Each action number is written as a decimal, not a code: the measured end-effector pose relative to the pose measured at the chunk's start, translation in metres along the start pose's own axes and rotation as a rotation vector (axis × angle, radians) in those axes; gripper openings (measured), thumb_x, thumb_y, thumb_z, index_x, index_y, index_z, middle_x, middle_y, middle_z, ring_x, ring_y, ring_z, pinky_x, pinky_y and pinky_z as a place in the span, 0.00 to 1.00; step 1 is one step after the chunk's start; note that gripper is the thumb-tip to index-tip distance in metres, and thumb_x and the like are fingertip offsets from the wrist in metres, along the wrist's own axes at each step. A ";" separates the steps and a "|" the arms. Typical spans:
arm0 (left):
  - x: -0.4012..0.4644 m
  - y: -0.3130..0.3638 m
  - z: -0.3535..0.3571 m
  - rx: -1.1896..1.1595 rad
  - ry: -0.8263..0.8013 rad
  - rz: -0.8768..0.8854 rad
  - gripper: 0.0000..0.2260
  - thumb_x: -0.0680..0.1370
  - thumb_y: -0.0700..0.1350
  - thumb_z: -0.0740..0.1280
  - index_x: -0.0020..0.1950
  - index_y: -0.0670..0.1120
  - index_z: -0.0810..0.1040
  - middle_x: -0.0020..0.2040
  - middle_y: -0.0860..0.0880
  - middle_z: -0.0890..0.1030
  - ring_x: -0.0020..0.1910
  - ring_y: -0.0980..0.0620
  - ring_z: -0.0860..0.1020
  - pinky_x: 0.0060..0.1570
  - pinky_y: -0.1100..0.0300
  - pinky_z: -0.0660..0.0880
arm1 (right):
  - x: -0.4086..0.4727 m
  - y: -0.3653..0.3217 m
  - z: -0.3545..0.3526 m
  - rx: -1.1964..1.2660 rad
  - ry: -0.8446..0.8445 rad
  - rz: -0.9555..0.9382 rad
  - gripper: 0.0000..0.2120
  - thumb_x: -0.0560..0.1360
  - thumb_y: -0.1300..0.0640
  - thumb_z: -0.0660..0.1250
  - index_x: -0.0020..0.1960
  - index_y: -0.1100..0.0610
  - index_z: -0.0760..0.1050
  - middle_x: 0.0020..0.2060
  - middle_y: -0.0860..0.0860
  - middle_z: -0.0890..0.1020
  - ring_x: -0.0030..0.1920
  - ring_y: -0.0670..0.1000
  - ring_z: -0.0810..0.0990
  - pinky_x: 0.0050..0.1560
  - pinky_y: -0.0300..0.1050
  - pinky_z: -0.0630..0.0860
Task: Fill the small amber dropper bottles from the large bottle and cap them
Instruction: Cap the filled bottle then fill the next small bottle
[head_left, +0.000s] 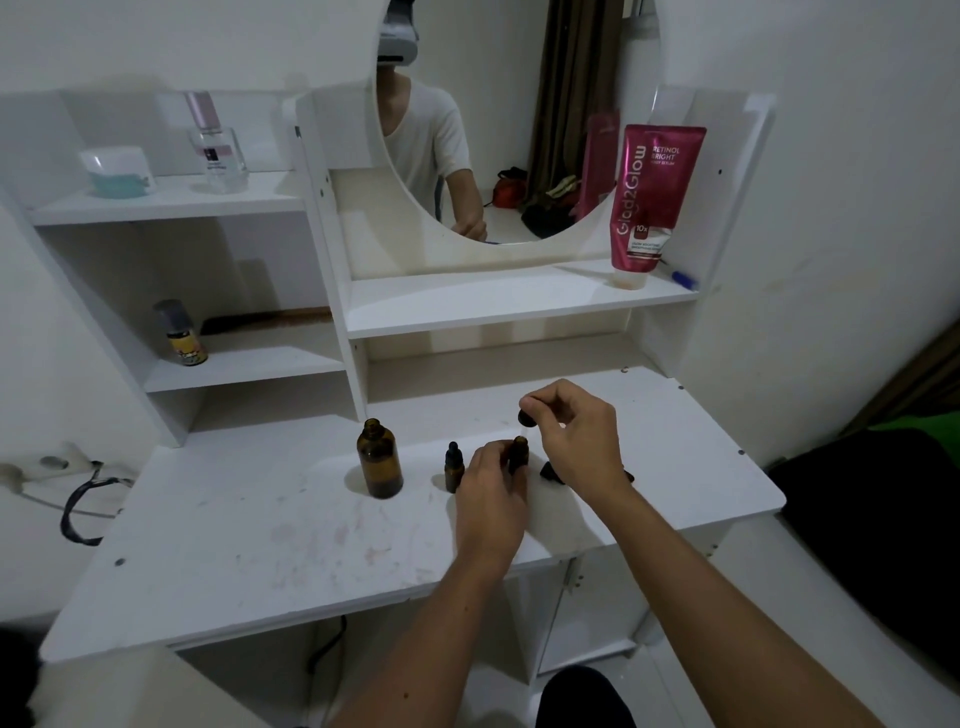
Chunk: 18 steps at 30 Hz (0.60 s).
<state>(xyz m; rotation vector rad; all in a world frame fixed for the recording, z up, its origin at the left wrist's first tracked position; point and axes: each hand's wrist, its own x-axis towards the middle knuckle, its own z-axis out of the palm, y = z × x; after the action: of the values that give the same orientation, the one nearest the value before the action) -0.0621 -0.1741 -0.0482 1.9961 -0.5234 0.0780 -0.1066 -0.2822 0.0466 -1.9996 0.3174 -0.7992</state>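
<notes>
White laminate forms the bench (218, 525), its surface scuffed and faintly stained. On the upper left shelf (171, 200) stand a white jar (118, 171) and a clear perfume bottle (215, 143); on the shelf below is a small spray can (179, 332). Left of centre on the bench stands the large bottle (380, 460), amber, upright and uncapped. Just beside it to the right stands a small dropper bottle (454, 467), upright with its black cap on. Next comes the left hand (491, 499), closed around the body of a second small bottle (519, 453), which stands upright on the bench with its neck open. Directly above that neck, the right hand (576, 441) pinches a black dropper cap (525, 417) between thumb and fingertips; cap and neck are apart. A dark object (549, 472), partly hidden behind the right hand, lies on the bench; what it is cannot be told. On the mirror shelf at right, a pink tube (652, 200) stands on its cap, with a blue pen (684, 279) beside it.
</notes>
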 end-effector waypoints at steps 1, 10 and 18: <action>0.000 -0.001 0.000 0.001 0.002 -0.002 0.11 0.82 0.45 0.67 0.65 0.52 0.78 0.60 0.57 0.80 0.59 0.58 0.79 0.62 0.56 0.78 | 0.000 -0.001 0.001 0.006 0.001 -0.003 0.03 0.79 0.62 0.73 0.46 0.59 0.84 0.38 0.48 0.87 0.41 0.41 0.86 0.48 0.31 0.79; 0.000 -0.002 0.001 0.011 0.007 0.007 0.11 0.83 0.45 0.66 0.65 0.52 0.77 0.59 0.57 0.80 0.58 0.57 0.79 0.62 0.57 0.78 | -0.001 -0.003 -0.003 -0.025 -0.030 0.021 0.04 0.78 0.63 0.73 0.44 0.58 0.83 0.37 0.47 0.87 0.41 0.41 0.86 0.47 0.30 0.79; -0.002 0.002 -0.002 0.019 -0.005 -0.010 0.12 0.83 0.46 0.66 0.67 0.52 0.77 0.62 0.56 0.79 0.59 0.57 0.79 0.61 0.56 0.78 | -0.004 -0.006 -0.004 -0.015 -0.021 -0.008 0.02 0.79 0.61 0.73 0.50 0.57 0.85 0.39 0.46 0.88 0.42 0.41 0.87 0.50 0.31 0.80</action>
<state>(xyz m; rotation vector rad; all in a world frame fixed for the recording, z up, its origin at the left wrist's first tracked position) -0.0639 -0.1722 -0.0459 2.0179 -0.5181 0.0725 -0.1132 -0.2797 0.0510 -2.0228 0.3043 -0.7826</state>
